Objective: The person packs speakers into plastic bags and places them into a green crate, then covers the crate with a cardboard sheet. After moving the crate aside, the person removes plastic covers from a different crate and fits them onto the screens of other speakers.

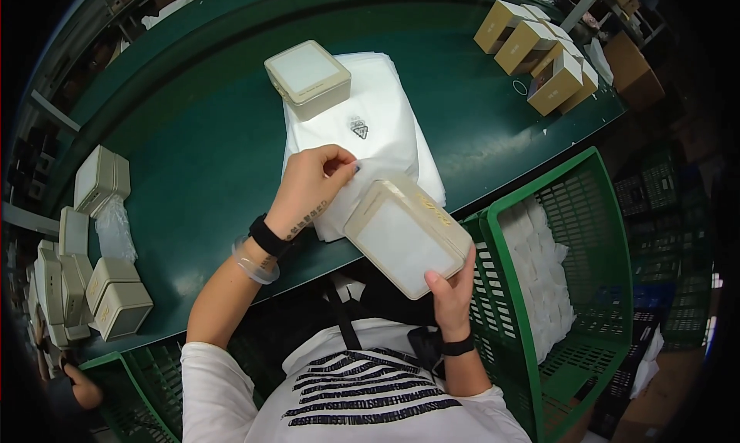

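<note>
My right hand (453, 293) grips the lower right corner of a beige box (405, 239) with a pale panel on its face. The box is tilted over the table's front edge. My left hand (308, 185) is closed in a pinch on the edge of a thin white plastic bag (381, 146), the top one of a flat stack. The box's upper left end is at the bag's mouth; whether it is inside I cannot tell. A second beige box (308, 77) rests on the far left part of the stack.
Several beige boxes (116, 300) stand at the table's left end beside clear plastic wrap (116, 231). Gold-and-white cartons (555, 81) sit far right. A green crate (532, 343) with white-wrapped packs (539, 277) leans against the right front edge. Another person's arm (83, 387) shows lower left.
</note>
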